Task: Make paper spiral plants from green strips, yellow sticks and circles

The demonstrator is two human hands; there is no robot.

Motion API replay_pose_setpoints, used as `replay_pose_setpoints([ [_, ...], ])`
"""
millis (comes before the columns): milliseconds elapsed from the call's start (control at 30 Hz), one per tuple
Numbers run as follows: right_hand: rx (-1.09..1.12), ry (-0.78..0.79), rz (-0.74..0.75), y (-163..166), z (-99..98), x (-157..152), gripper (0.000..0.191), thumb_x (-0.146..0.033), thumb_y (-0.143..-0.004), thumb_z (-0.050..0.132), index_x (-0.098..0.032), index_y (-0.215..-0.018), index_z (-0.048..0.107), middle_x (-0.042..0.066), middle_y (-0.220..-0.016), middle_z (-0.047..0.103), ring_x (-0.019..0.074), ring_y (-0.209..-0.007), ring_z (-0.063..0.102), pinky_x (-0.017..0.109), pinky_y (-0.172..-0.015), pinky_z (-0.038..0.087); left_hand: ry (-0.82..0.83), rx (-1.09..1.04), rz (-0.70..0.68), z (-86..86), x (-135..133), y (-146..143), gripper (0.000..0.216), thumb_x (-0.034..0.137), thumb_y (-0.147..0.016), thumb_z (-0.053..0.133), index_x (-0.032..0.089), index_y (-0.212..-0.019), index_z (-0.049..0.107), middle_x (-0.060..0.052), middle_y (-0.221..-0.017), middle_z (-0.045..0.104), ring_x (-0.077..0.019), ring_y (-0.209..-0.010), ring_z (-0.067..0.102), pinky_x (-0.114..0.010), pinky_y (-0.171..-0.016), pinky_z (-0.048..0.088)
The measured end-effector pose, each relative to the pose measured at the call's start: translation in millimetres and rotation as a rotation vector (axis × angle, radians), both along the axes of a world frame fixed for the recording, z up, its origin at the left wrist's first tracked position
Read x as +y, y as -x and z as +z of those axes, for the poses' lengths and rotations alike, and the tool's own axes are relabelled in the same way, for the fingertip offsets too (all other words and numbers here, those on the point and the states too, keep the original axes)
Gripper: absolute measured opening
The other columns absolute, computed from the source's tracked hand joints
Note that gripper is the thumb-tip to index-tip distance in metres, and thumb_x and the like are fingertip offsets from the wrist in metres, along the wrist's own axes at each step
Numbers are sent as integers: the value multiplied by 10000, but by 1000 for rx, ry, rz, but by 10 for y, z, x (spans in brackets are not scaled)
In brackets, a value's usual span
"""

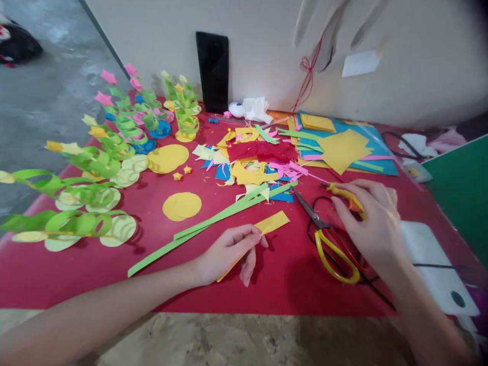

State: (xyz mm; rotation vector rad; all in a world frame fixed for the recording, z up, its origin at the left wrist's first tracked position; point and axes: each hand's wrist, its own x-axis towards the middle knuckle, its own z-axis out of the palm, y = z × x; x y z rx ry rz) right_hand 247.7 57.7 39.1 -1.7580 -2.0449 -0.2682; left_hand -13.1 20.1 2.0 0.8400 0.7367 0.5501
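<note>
My left hand (229,251) pinches a narrow yellow paper strip (272,222) that lies slanted on the red table cover (114,274). My right hand (371,223) rests over a small yellow and orange tool (345,194), fingers curled on it, just right of the yellow-handled scissors (330,239) lying shut on the table. Long green paper strips (213,221) lie beside my left hand.
Green paper spiral trees with star tops (91,173) fill the left side. Yellow paper discs (182,206) and a heap of paper scraps (259,162) sit mid-table. Yellow and blue sheets (343,147) lie at the back right, a white device (434,264) at the right, a black phone (212,71) against the wall.
</note>
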Motion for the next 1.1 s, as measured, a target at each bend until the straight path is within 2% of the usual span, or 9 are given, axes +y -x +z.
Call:
replay_pose_setpoints([
  [100, 47, 40, 282, 407, 306, 203, 144, -295, -806, 502, -231, -885, 604, -2, -908, 614, 142, -889, 536, 278, -840, 412, 8, -15, -7, -7, 3, -4, 230, 343, -868, 385, 144, -820, 488, 43, -365, 519, -95, -300, 489, -175, -375, 389],
  [200, 116, 91, 727, 920, 530, 538, 122, -215, -809, 501, -191, -844, 615, 21, -852, 632, 157, -842, 534, 313, -810, 404, 11, -36, -12, -15, 4, -6, 245, 347, -873, 374, 138, -822, 492, 42, -365, 513, -91, -305, 488, -170, -374, 387],
  [333, -33, 281, 1050, 1692, 459, 1019, 166, -140, -803, 465, -152, -819, 630, 57, -838, 613, 187, -862, 496, 309, -727, 394, 7, -69, -20, -28, 7, -5, 249, 338, -880, 360, 134, -822, 489, 39, -366, 517, -78, -293, 470, -153, -366, 375],
  [500, -89, 356, 1162, 2370, -26, 1474, 219, -62, -739, 520, -86, -938, 608, 129, -971, 577, 198, -912, 497, 311, -744, 385, -11, -101, -37, -54, 13, -1, 241, 347, -879, 360, 151, -809, 481, 49, -368, 518, -72, -279, 451, -151, -364, 377],
  [600, -97, 408, 1255, 2524, -226, 1628, 296, -19, -697, 532, -127, -964, 601, 84, -977, 583, 153, -892, 507, 268, -751, 386, -18, -113, -43, -72, 16, -1, 238, 355, -874, 371, 157, -800, 480, 53, -368, 513, -72, -282, 449, -151, -365, 375],
  [733, -64, 451, 1281, 2541, -317, 1680, 182, -37, -691, 535, -129, -817, 629, 64, -883, 600, 130, -791, 519, 254, -708, 395, -24, -114, -50, -78, 24, -1, 246, 361, -870, 381, 153, -799, 491, 53, -360, 505, -71, -284, 451, -146, -365, 365],
  [900, 45, 468, 1218, 2384, -181, 1590, 125, -53, -676, 552, -111, -755, 628, 61, -791, 620, 124, -717, 535, 258, -661, 414, -33, -98, -53, -73, 29, 1, 254, 372, -868, 379, 154, -805, 493, 57, -359, 501, -71, -277, 434, -157, -369, 368],
  [1067, 280, 441, 1081, 1927, 250, 1270, 170, -107, -751, 499, -101, -875, 616, 50, -836, 639, 103, -726, 562, 229, -643, 460, -26, -72, -55, -61, 19, 3, 259, 374, -868, 377, 144, -819, 488, 54, -372, 499, -70, -291, 438, -157, -378, 368],
  [1100, 444, 454, 1052, 1800, 329, 1168, 167, -127, -751, 515, -91, -878, 618, 50, -831, 636, 102, -719, 563, 224, -641, 469, -24, -65, -54, -55, 17, 3, 263, 374, -868, 378, 141, -822, 491, 53, -375, 498, -69, -298, 444, -154, -378, 362],
])
